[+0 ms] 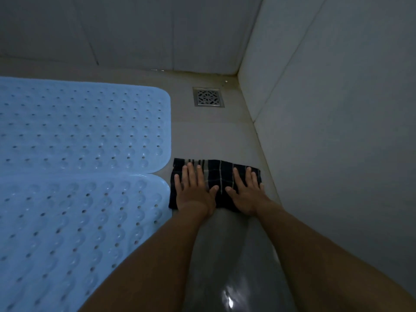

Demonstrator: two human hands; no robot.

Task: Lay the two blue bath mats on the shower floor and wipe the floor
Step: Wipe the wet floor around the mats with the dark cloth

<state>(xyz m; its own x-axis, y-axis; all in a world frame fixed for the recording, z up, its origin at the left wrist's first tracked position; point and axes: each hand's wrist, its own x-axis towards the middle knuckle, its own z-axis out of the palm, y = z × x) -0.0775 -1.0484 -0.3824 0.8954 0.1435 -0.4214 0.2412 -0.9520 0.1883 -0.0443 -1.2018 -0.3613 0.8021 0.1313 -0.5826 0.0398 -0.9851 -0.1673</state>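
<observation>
While both palms lie flat on the cloth, the shower reads from left to right so:

Far mat [83, 129]: pale blue, dotted with holes and suction cups, flat on the floor [213, 140] at the left, short of the back wall [135, 30].
Near mat [67, 221]: same blue kind, flat on the floor below the far one, their long edges meeting; the left forearm crosses its lower right part.
Left hand [194, 194]: palm down on the left half of the cloth, fingers [191, 174] straight and slightly spread, thumb out to the right.
Cloth [221, 176]: dark, checked with pale stripes, folded into a rectangle; it lies on the floor between the near mat's right corner and the right wall, its left edge just beside the mat; touching or not, I cannot tell.
Drain [208, 97]: square metal grate set in the floor, beyond the cloth and well apart from it, near the corner.
Right hand [246, 194]: palm down on the right half of the cloth, fingers [248, 176] straight and a little apart, thumb out to the left; the two thumb tips are near each other, not touching.
Glare [228, 298]: bright reflection on the shiny floor between the forearms.
Right wall [337, 109]: large pale tiles, meeting the floor just right of the cloth.
</observation>
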